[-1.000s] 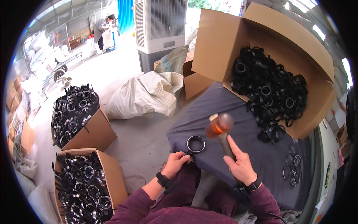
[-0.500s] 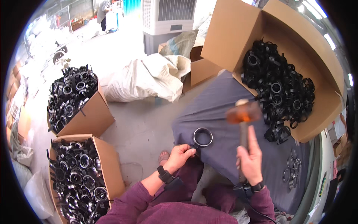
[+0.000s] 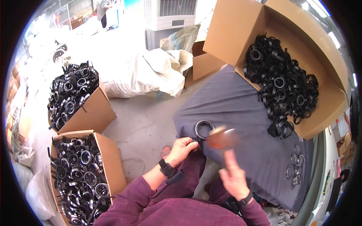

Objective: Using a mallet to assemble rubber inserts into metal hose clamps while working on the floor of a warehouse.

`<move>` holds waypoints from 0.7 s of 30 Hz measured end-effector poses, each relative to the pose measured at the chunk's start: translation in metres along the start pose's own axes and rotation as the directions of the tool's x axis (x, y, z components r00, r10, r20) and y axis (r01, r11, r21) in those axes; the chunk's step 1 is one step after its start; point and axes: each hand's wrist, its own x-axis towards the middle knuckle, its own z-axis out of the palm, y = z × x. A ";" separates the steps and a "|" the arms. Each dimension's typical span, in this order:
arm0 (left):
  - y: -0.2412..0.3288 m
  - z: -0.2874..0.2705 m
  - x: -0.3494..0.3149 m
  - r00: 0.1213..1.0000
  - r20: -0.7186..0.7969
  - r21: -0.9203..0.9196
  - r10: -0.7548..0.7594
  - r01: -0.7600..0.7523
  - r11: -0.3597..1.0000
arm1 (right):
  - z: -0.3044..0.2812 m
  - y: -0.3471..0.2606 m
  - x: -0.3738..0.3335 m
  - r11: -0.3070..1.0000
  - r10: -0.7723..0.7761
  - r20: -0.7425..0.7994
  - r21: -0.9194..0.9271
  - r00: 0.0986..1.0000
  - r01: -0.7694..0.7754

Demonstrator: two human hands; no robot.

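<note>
My left hand (image 3: 182, 149) pinches the short tab of a black ring part (image 3: 204, 130), whose round end lies on the dark cloth-covered surface (image 3: 241, 107). A bright metal rim shows inside the ring. In my right hand (image 3: 234, 179) is a mallet (image 3: 222, 138) with an orange-brown head, blurred by motion. Its head is down beside the ring's right edge; whether the two touch I cannot tell. The handle is mostly hidden behind my fingers. Several loose metal rings (image 3: 295, 160) lie on the cloth to the right.
A large open carton (image 3: 320, 60) at the far right holds a heap of black ring parts (image 3: 281, 81). Two cartons (image 3: 109, 158) at the left are full of ring parts with metal rims. Behind lie a white sack (image 3: 147, 73) and an air cooler (image 3: 170, 15). Another person (image 3: 102, 11) stands far back.
My right hand has swung the mallet down and to the left, toward the ring. The left hand keeps its hold on the part, and the view has tilted slightly.
</note>
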 end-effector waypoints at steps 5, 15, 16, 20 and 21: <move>-0.009 -0.001 0.001 1.000 0.007 -0.030 -0.004 0.005 1.000 | -0.008 -0.020 0.028 0.996 0.000 0.068 -0.092 0.998 0.006; -0.003 -0.006 0.000 0.999 -0.003 0.146 -0.050 0.050 0.988 | -0.025 -0.025 0.123 0.999 0.031 0.167 0.012 0.986 -0.033; -0.006 -0.007 -0.003 0.999 -0.013 0.160 -0.034 0.036 0.986 | -0.034 -0.033 0.133 0.994 0.003 0.080 0.110 0.997 -0.012; 0.007 0.005 -0.001 1.000 -0.015 0.206 0.011 -0.008 0.979 | -0.005 0.017 0.121 0.924 0.328 0.271 0.106 0.905 -0.367; -0.005 0.000 -0.002 0.998 -0.033 0.159 -0.048 0.053 0.986 | -0.011 0.026 0.127 0.962 0.256 0.270 0.020 0.928 -0.271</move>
